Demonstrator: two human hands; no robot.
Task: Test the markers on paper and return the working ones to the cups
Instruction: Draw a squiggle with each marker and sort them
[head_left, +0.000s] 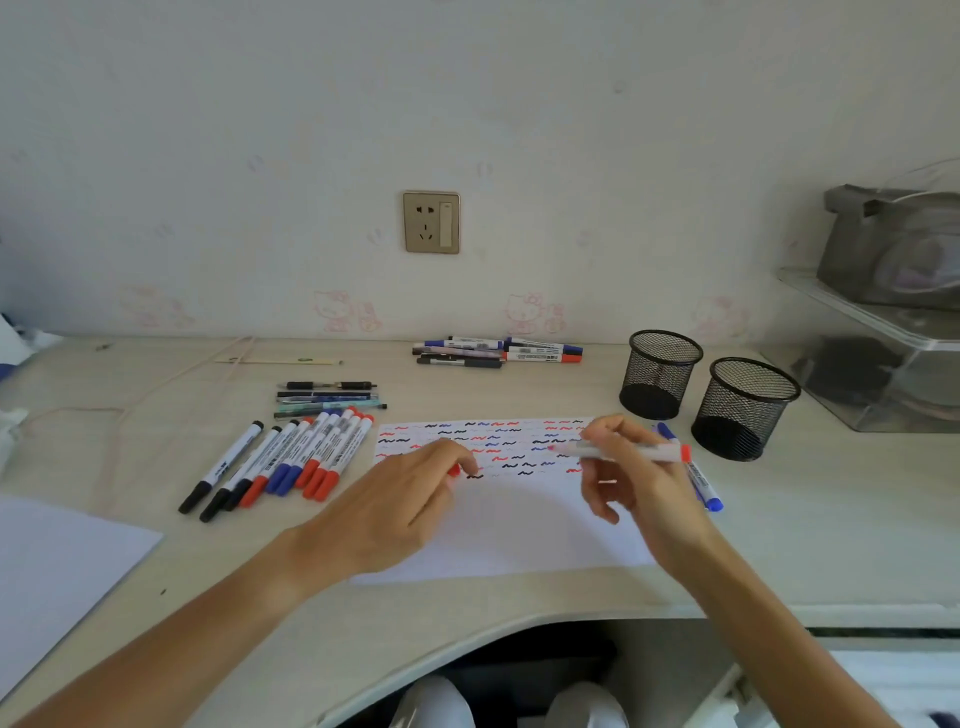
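A pale, smooth desk (156, 415) with a curved front edge runs across the view. On it lies a flat white sheet of paper (519, 530), its far half covered with short wavy test strokes in black, red and blue. Two round black wire-mesh cups (662, 374) stand upright at the right, beyond the paper and just apart from each other. Left of the paper, a fanned row of slim white-barrelled markers (291, 462) with black, blue and red caps lies side by side; a few dark pens (330, 399) lie beyond them, and another loose pile of markers (498, 351) sits by the wall.

The right hand (631, 467) grips a red marker (631, 451) above the paper's right part, barrel nearly level, uncapped tip pointing left, red end to the right. The left hand (415, 499) rests on the paper's middle with fingers curled round a small red cap (455, 471). A blue marker (698, 475) lies on the desk just behind the right hand, near the closer cup.
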